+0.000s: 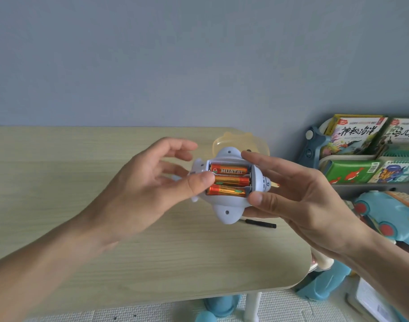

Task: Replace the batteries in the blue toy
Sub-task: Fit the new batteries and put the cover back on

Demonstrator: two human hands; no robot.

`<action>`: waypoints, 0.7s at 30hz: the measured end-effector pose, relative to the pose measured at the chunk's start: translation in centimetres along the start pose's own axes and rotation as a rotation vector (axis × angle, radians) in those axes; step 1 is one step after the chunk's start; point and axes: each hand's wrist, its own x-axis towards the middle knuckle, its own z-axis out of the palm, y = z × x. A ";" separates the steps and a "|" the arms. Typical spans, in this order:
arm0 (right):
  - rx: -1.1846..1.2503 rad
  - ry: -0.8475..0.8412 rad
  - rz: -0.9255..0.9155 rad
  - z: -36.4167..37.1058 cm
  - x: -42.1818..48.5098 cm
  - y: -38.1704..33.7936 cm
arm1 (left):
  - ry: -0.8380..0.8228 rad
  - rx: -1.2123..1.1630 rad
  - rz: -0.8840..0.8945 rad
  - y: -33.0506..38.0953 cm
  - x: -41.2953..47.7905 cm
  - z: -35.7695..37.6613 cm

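The pale blue toy (226,211) is held above the wooden table (82,205), underside up, with its battery bay uncovered. Three orange batteries (230,180) lie side by side in the bay. My right hand (298,201) grips the toy from the right, index finger along its top edge and thumb at its lower right. My left hand (147,182) is at the toy's left side, its thumb pressing on the left ends of the batteries, the other fingers spread apart.
A black screwdriver (260,223) lies on the table just below the toy. A translucent yellow lid-like piece (236,140) sits behind it. To the right stand a shelf of books (361,149) and a blue toy car (389,217).
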 end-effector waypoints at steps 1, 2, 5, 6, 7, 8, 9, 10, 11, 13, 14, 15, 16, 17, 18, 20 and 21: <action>0.006 -0.005 -0.002 0.0 0.0 0.0 | -0.072 -0.034 -0.069 0.0 0.0 -0.1; 0.014 -0.011 -0.003 0.1 -0.1 0.1 | -0.142 -0.072 -0.116 0.1 0.0 0.0; 0.015 -0.025 -0.005 0.3 -0.1 0.2 | -0.272 -0.228 -0.173 0.4 0.1 0.7; 0.009 -0.027 -0.006 0.3 -0.2 0.2 | -0.265 -0.278 -0.198 0.4 0.1 0.9; 0.005 -0.027 -0.006 0.3 -0.2 0.2 | -0.245 -0.313 -0.224 0.3 0.1 1.1; 0.002 -0.026 -0.005 0.3 -0.3 0.2 | -0.225 -0.331 -0.241 0.2 0.0 1.2; -0.001 -0.025 -0.005 0.3 -0.3 0.3 | -0.211 -0.334 -0.247 0.1 -0.1 1.4; -0.007 -0.023 -0.004 0.3 -0.4 0.3 | -0.202 -0.323 -0.252 0.1 -0.2 1.6; -0.014 -0.026 -0.005 0.3 -0.5 0.4 | -0.190 -0.305 -0.253 0.1 -0.4 1.8; -0.015 -0.037 0.003 0.4 -0.7 0.5 | -0.176 -0.278 -0.255 -0.2 -0.6 1.9; -0.005 -0.046 0.013 0.5 -0.8 0.6 | -0.179 -0.264 -0.249 -0.3 -0.7 1.9; 0.009 -0.056 0.025 0.5 -0.8 0.6 | -0.195 -0.250 -0.234 -0.4 -0.8 1.6; 0.024 -0.067 0.040 0.5 -0.8 0.7 | -0.229 -0.250 -0.216 -0.6 -1.0 1.3; 0.040 -0.080 0.056 0.5 -1.0 0.9 | -0.281 -0.266 -0.202 -0.9 -1.3 0.9; 0.054 -0.100 0.074 0.6 -1.0 1.1 | -0.328 -0.287 -0.194 -1.2 -1.8 0.6; 0.076 -0.142 0.123 1.0 -1.2 1.8 | -0.342 -0.227 -0.141 -2.2 -2.6 -0.2; 0.076 -0.162 0.153 1.3 -1.2 2.1 | -0.318 -0.160 -0.110 -2.6 -2.9 -0.5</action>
